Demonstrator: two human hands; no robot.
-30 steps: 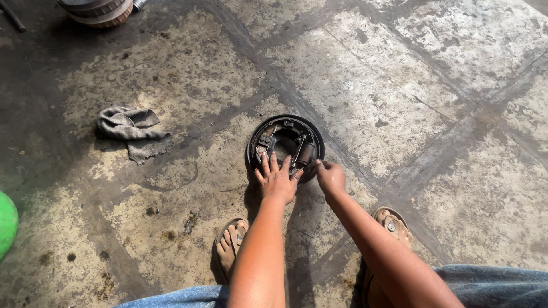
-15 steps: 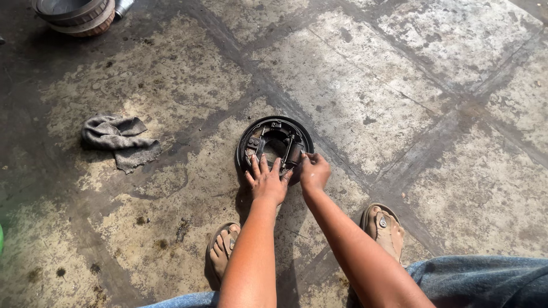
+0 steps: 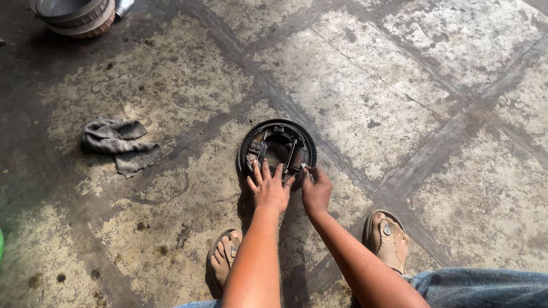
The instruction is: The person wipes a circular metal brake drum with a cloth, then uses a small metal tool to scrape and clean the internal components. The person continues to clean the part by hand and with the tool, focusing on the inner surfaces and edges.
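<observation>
Nearest to me: blue jeans [image 3: 485, 288] at the bottom edge, and two feet in tan sandals, left sandal [image 3: 224, 256] and right sandal [image 3: 388, 239], planted on the stained concrete floor [image 3: 399, 85].

Both forearms reach forward between the feet. Left hand [image 3: 268, 187] lies flat with fingers spread wide, fingertips pressing on the near rim of the brake plate [image 3: 277, 149]. Right hand [image 3: 315, 188] sits just beside it at the plate's near-right edge, fingers curled in tight and pinched on something small and pale; I can't tell what it is.

The brake plate lies flat on the floor, just ahead of the hands, roughly centre frame. It's round, dark, grimy, with a raised rim. Inside I see curved shoes on both sides, a spring or rod running down the right half, and a dark hole in the middle.

Further left, well apart: a crumpled grey rag [image 3: 119, 142]. Top-left corner: a rusty round drum [image 3: 74, 12], partly cut off.
</observation>
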